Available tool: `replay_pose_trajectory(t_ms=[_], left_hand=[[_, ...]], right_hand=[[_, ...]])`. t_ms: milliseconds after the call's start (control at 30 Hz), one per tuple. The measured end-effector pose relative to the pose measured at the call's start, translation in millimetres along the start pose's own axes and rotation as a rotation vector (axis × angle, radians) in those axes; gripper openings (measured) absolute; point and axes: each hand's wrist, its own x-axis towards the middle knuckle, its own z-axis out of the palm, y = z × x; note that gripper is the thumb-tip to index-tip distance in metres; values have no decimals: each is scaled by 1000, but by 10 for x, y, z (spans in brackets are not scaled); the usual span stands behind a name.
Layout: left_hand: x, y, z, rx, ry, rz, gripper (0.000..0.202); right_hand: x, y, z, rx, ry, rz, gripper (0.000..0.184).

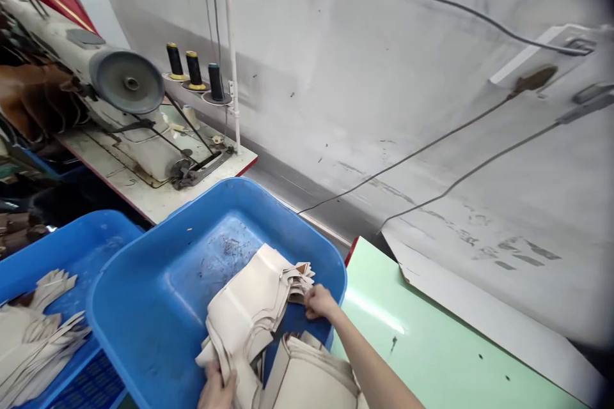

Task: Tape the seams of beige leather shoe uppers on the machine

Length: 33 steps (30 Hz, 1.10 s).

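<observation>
A stack of cream-coloured cut pieces (249, 310) lies in a blue plastic tub (158, 307), tilted against its right wall. My right hand (319, 301) pinches the far end of the stack near the tub's rim. My left hand (217, 388), partly cut off by the bottom edge, grips the near end of the same stack. More cream pieces (307, 374) sit just below, between my arms.
A second blue tub (91, 246) at the left holds more cream pieces (33, 332). Behind stands a sewing machine (110, 89) on a white table (148, 195) with three thread spools (194, 70). A pale green table (432, 345) lies to the right; cables run along the grey wall.
</observation>
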Motion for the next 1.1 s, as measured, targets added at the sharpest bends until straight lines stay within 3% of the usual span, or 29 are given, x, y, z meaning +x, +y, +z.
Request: replay_pose_trajectory(t_ms=[100,200,267,333,400,500,567,600,667,733,800,867,933,1000,1100], left_hand=[[2,10,-408,27,135,49,54],[96,395,-804,104,308,283,58],[239,771,-937,181,284,402,59],[444,1097,-943,272,174,434,69],[672,1284,-878,379,35,405,80],[954,1314,-797,483,-170,351,83],[1049,1274,-785,541,-222,322,82],[1064,1269,-781,582,-187,328,83],[1032,1330,-742,652,-30,438,80],[941,1502,-632,637,101,670,66],[827,1771,-441,549,85,908,48],[732,2088,-196,488,-18,1031,40],[691,2390,64,518,-135,1008,37],[711,2614,304,611,-198,884,31],[806,2738,588,718,-166,692,22]], right_hand=[[115,-79,-277,-359,180,-260,20],[331,-178,-356,-666,173,-479,21],[440,-199,-335,-825,119,-575,18],[479,-182,-305,-941,72,-661,17],[458,-150,-287,-1027,37,-742,18],[402,-120,-295,-1123,11,-836,25],[398,-116,-320,-1163,9,-869,27],[410,-116,-334,-1175,10,-875,25],[455,-116,-361,-1181,28,-867,21],[510,-115,-374,-1167,61,-840,19],[561,-113,-368,-1141,86,-810,18],[598,-115,-348,-1110,98,-777,17],[619,-121,-322,-1078,112,-744,16],[624,-134,-302,-1052,127,-722,15],[603,-156,-294,-1023,134,-712,14]])
